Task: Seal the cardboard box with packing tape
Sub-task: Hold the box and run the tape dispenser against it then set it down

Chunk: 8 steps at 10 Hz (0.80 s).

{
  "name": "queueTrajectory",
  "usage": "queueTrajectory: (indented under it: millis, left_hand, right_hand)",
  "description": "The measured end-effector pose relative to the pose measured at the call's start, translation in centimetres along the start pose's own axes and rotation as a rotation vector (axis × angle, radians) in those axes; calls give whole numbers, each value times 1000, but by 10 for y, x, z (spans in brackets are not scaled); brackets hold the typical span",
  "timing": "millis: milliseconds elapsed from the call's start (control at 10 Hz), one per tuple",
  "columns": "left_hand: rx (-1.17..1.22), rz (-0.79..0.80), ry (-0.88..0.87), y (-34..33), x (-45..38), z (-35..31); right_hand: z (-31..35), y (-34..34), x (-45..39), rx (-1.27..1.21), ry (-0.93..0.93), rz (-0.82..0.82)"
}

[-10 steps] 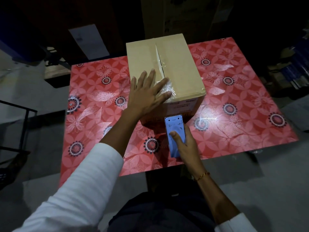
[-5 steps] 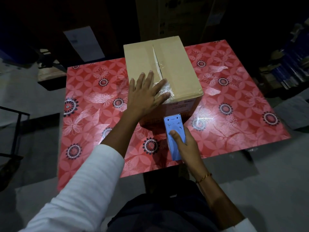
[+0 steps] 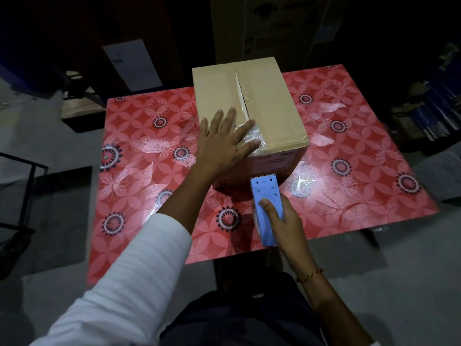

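A brown cardboard box [image 3: 269, 101] stands on a red flowered table [image 3: 361, 156], its top flaps closed along a centre seam. Clear packing tape [image 3: 252, 138] runs down the seam and bunches, crinkled, at the near edge. My left hand [image 3: 222, 143] lies flat on the box's near left corner, fingers spread, two fingertips touching the crinkled tape. My right hand [image 3: 282, 221] grips a blue tape dispenser [image 3: 265, 198] just in front of the box's near face, its toothed blade pointing at the box. The tape roll itself is hidden.
Large cartons [image 3: 274, 28] stand in the dark behind the table. A white sheet [image 3: 132, 63] leans at the back left. A black metal frame [image 3: 27, 176] is on the grey floor at left, and stacked goods [image 3: 434, 108] sit at right.
Both hands hold nearly the same pose. The view has shifted slightly, so the box and table sit a little lower in the frame.
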<state>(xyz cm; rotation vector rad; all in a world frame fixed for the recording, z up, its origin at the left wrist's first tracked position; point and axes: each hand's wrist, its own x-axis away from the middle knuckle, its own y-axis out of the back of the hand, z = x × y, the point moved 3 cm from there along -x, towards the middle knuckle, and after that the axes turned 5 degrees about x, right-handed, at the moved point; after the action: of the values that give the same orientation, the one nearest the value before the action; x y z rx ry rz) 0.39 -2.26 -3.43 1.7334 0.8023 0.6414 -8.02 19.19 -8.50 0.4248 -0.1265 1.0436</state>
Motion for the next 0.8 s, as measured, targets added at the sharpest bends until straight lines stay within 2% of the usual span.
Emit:
queueTrajectory:
  millis: [200,400,500,700,800]
  left_hand:
    - [-6,-2,5,0,0,-1]
    - [2,-10,-13,1,2,1]
    - [0,-15,-3,0,1,0]
    - [-5,-12,-2,-1,0,1]
    - [4,-10,-2,-1,0,1]
  right_hand:
    - [9,8,-14,183,-69,6]
    - [14,14,-24,180,-74,13]
    - [11,13,-17,160,-73,3]
    - [2,7,8,-98,-41,18]
    - [0,8,10,-114,-23,4]
